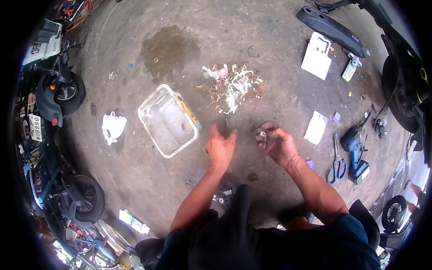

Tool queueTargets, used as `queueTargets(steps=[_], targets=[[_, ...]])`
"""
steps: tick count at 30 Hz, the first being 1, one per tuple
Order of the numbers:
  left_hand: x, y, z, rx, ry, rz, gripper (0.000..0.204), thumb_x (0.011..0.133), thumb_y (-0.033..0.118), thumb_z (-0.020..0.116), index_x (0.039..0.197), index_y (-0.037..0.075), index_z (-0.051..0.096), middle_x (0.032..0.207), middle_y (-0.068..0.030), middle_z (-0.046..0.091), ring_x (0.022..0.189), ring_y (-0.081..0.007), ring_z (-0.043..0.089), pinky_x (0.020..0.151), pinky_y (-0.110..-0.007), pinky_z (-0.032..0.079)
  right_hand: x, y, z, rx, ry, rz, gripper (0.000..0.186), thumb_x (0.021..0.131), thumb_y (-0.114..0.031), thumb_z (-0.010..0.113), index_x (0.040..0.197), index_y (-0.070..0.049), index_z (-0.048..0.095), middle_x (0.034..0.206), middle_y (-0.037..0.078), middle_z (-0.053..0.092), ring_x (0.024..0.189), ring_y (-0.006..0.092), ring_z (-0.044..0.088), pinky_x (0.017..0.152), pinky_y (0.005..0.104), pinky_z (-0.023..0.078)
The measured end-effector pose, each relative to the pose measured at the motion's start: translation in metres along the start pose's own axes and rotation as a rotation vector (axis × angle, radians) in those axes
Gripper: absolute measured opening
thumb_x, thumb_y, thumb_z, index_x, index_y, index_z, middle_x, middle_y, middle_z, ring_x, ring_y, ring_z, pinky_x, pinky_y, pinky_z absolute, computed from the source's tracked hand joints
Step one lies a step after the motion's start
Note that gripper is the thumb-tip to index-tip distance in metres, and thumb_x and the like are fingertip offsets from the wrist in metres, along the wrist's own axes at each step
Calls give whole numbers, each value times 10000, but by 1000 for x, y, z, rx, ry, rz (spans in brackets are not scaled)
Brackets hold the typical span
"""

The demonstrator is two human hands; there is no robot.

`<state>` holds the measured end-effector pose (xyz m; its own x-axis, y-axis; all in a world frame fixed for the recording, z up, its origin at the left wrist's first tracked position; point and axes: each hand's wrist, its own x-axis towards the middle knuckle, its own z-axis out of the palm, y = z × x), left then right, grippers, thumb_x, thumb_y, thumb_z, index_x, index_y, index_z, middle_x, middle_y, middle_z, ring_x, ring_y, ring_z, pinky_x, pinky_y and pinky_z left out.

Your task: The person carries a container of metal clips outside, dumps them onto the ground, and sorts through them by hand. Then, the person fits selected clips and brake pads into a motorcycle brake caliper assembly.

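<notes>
My right hand point(280, 143) is closed in a pinch on a small pale metal piece point(263, 134), with darkened fingertips around it; its exact kind is too small to make out. To its left, my left hand point(221, 146) reaches low over the floor, thumb and forefinger apart. A thin small piece point(227, 119) shows just beyond its fingertips; whether they touch cannot be seen. Farther off lies a loose pile of small metal hardware and white bits point(238, 87), with a crumpled red-and-white plastic bag point(218, 72) at its left edge.
A whitish rectangular plastic tub point(148, 121) stands left of my left hand. Beyond it lies a white plastic bag point(114, 127). At right are blue-handled scissors point(336, 166), a blue cordless drill point(355, 155) and white sheets point(316, 127). Parked scooters point(63, 94) line the left side.
</notes>
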<state>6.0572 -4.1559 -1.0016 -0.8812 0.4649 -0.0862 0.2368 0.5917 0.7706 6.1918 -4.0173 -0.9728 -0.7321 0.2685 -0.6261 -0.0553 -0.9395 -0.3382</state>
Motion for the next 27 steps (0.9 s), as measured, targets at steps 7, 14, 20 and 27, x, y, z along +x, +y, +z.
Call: queueTargets(steps=[7,14,20,27], targets=[[14,-1,11,139,-9,-87,337,741,230,736,959,9,604,650,-156,631,611,-387,614,612,-466,490,-5,2,-2,0,8,-10,263,731,-117,568,990,-75,581,957,76,620,859,207,581,732,314,449],[-9,-10,-2,-114,-17,-32,256,758,134,729,946,-12,635,927,-147,627,720,-267,628,663,-344,494,-1,2,-1,23,10,10,265,733,-105,565,997,-81,584,960,76,618,853,206,584,732,313,454],[-17,33,-63,-172,78,115,273,780,25,702,1043,9,630,940,-108,609,722,-204,587,663,-313,490,0,0,-5,-3,-1,4,258,742,-100,562,998,-80,583,953,69,624,853,198,588,739,312,461],[20,32,-109,460,442,540,333,738,22,712,1060,13,630,908,-126,601,698,-280,597,622,-378,507,1,2,-10,-35,4,7,279,772,-150,546,1039,-68,555,977,75,616,880,199,582,765,318,444]])
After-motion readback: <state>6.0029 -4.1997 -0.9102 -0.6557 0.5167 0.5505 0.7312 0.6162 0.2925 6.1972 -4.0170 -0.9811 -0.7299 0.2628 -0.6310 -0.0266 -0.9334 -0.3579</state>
